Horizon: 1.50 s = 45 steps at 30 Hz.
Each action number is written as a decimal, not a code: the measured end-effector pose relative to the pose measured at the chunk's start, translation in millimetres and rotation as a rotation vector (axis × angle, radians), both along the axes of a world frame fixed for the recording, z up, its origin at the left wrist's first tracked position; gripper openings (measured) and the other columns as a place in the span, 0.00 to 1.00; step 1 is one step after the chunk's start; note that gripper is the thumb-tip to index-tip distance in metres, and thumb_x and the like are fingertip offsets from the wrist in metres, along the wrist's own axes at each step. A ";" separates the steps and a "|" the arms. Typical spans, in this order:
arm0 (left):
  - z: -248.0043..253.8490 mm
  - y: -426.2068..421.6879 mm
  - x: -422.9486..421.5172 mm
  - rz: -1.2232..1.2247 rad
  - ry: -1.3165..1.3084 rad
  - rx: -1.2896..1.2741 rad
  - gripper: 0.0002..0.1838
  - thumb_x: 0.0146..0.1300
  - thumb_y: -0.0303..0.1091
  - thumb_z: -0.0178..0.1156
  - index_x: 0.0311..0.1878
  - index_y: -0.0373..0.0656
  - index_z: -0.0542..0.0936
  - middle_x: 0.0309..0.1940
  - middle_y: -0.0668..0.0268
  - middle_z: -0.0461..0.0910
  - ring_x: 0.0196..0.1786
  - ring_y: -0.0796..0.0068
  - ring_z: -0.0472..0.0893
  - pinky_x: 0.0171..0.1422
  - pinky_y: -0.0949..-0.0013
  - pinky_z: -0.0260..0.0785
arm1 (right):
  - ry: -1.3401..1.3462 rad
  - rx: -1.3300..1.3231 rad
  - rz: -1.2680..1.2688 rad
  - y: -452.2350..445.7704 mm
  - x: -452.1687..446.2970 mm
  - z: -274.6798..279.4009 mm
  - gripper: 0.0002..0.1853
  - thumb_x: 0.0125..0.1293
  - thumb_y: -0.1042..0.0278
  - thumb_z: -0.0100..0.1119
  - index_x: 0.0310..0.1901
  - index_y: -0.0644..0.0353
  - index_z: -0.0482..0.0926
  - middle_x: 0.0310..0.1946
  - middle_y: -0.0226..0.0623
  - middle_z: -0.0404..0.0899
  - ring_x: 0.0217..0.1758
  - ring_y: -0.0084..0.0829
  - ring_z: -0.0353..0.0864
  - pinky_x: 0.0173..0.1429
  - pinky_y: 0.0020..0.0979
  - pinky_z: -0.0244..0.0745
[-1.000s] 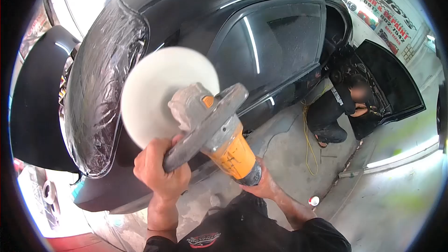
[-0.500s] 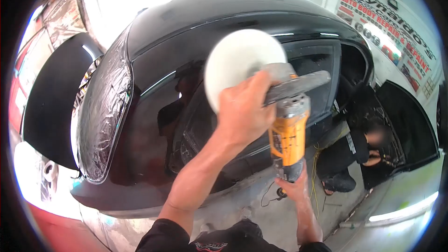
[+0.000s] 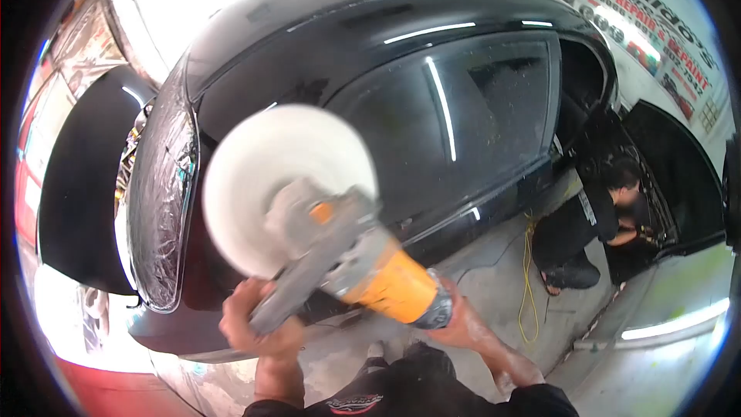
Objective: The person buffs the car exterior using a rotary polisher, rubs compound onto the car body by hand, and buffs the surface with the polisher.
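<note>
A yellow and grey car polisher (image 3: 397,286) lies across the middle of the head view, its large white round pad (image 3: 289,139) toward the upper left. My left hand (image 3: 255,320) is wrapped round the end of the grey handle by the pad. At the rear end of the yellow body, my right hand (image 3: 457,316) grips the polisher. Behind the pad is the glossy black side of a car (image 3: 255,69); I cannot tell whether they touch. The pad's face is turned away from me, and its surface looks blurred.
Crinkled clear film (image 3: 158,208) covers the car's glass at the left, beside a raised black panel (image 3: 85,193). On the right another person (image 3: 575,232) crouches at an open black door (image 3: 675,177). A yellow cord (image 3: 526,286) trails over the concrete floor (image 3: 494,278).
The polisher has swung left and down toward me, its body now slanting instead of standing upright. My left hand has moved down and left with it; my right hand has shifted slightly left.
</note>
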<state>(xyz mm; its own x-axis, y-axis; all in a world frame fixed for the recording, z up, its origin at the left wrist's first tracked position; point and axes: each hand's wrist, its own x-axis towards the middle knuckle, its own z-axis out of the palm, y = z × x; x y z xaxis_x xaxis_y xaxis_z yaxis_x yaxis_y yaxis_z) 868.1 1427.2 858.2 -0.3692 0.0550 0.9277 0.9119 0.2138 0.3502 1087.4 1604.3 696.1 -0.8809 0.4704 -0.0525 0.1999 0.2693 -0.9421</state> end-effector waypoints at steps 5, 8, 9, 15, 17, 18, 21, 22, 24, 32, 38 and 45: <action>-34.1 -81.6 -2.3 0.020 -0.336 0.075 0.05 0.56 0.20 0.59 0.34 0.32 0.72 0.25 0.58 0.75 0.28 0.70 0.74 0.39 0.69 0.67 | 0.030 0.097 0.146 -46.1 -12.7 28.7 0.55 0.55 0.65 0.71 0.80 0.53 0.46 0.50 0.59 0.83 0.53 0.62 0.82 0.58 0.50 0.79; -11.5 -55.8 -13.8 0.279 -0.079 0.005 0.09 0.61 0.25 0.67 0.38 0.29 0.79 0.24 0.59 0.77 0.25 0.73 0.74 0.28 0.71 0.65 | 0.106 0.047 0.064 -60.9 -15.7 22.0 0.54 0.56 0.65 0.70 0.79 0.53 0.45 0.46 0.58 0.84 0.49 0.62 0.83 0.55 0.49 0.80; -7.0 -39.1 -23.5 0.348 -0.028 0.066 0.09 0.63 0.27 0.69 0.39 0.29 0.82 0.23 0.62 0.77 0.23 0.76 0.74 0.25 0.73 0.62 | 0.080 -0.015 0.033 -60.5 -16.3 28.0 0.53 0.57 0.65 0.70 0.79 0.53 0.45 0.45 0.58 0.84 0.47 0.61 0.84 0.54 0.48 0.80; 11.5 17.5 15.7 -0.202 -0.014 -0.082 0.09 0.61 0.28 0.73 0.37 0.32 0.85 0.22 0.62 0.79 0.24 0.78 0.75 0.25 0.75 0.67 | 0.271 -0.122 -0.162 -63.9 26.0 -4.0 0.53 0.58 0.61 0.72 0.79 0.54 0.46 0.46 0.55 0.83 0.48 0.57 0.85 0.53 0.48 0.78; -10.8 31.2 41.9 -0.267 0.145 -0.169 0.08 0.61 0.27 0.73 0.36 0.33 0.85 0.22 0.62 0.79 0.24 0.78 0.75 0.25 0.75 0.67 | 0.291 -0.155 -0.200 -70.2 60.1 -28.3 0.54 0.56 0.62 0.72 0.78 0.60 0.46 0.50 0.60 0.81 0.49 0.59 0.84 0.56 0.48 0.78; -17.5 36.5 42.5 -0.203 0.062 -0.277 0.08 0.59 0.25 0.74 0.34 0.33 0.84 0.22 0.62 0.79 0.26 0.75 0.77 0.28 0.71 0.69 | 0.213 -0.227 -0.210 -73.8 63.7 -34.3 0.56 0.55 0.59 0.75 0.78 0.60 0.47 0.54 0.60 0.79 0.56 0.58 0.81 0.59 0.48 0.77; -60.9 71.1 112.9 -0.355 0.164 -0.520 0.05 0.52 0.21 0.68 0.32 0.32 0.82 0.24 0.57 0.81 0.25 0.62 0.78 0.30 0.61 0.70 | 0.106 -0.104 -0.301 -92.3 125.3 -91.0 0.55 0.56 0.54 0.76 0.78 0.58 0.50 0.57 0.57 0.78 0.62 0.53 0.79 0.62 0.47 0.76; -77.6 86.3 129.7 -0.442 0.105 -0.602 0.05 0.51 0.20 0.66 0.32 0.33 0.82 0.24 0.57 0.81 0.24 0.62 0.78 0.29 0.61 0.70 | 0.112 -0.178 -0.334 -96.9 149.3 -114.4 0.54 0.56 0.52 0.76 0.78 0.57 0.53 0.58 0.54 0.78 0.63 0.50 0.78 0.63 0.46 0.76; -112.8 113.2 163.3 -0.549 -0.048 -0.833 0.05 0.49 0.19 0.64 0.32 0.34 0.82 0.23 0.57 0.80 0.22 0.64 0.77 0.28 0.62 0.68 | 0.091 -0.461 -0.548 -110.3 209.8 -171.7 0.48 0.58 0.49 0.75 0.76 0.55 0.60 0.59 0.48 0.79 0.63 0.44 0.78 0.64 0.44 0.75; -278.3 179.4 314.7 -0.595 -0.381 -1.650 0.05 0.57 0.23 0.65 0.32 0.32 0.79 0.18 0.53 0.75 0.20 0.59 0.74 0.28 0.60 0.65 | -0.954 -0.234 -1.331 -120.8 549.0 -490.6 0.30 0.62 0.55 0.70 0.60 0.67 0.78 0.52 0.58 0.83 0.52 0.50 0.84 0.58 0.44 0.77; -411.1 179.4 393.7 -0.416 -0.700 -1.897 0.11 0.65 0.32 0.67 0.43 0.32 0.80 0.24 0.59 0.79 0.24 0.71 0.75 0.28 0.65 0.67 | -1.197 -0.531 -0.968 -97.7 769.7 -682.2 0.31 0.65 0.48 0.66 0.58 0.69 0.77 0.52 0.59 0.81 0.55 0.51 0.82 0.61 0.47 0.75; -456.4 133.0 345.7 -0.055 -0.981 -1.972 0.16 0.64 0.36 0.70 0.46 0.33 0.82 0.34 0.53 0.82 0.37 0.70 0.80 0.38 0.61 0.72 | -0.986 -0.148 -0.797 -112.9 804.0 -925.5 0.47 0.65 0.38 0.65 0.67 0.77 0.64 0.64 0.69 0.68 0.67 0.60 0.71 0.70 0.55 0.67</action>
<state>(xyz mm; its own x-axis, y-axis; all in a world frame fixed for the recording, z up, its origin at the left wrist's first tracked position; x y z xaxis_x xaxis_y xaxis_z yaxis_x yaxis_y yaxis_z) 1213.9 1560.3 401.9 -0.5168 0.4444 -0.7317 0.6499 0.7600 0.0025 1891.4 1491.4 -229.5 0.0830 0.7822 -0.6175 0.8862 -0.3413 -0.3133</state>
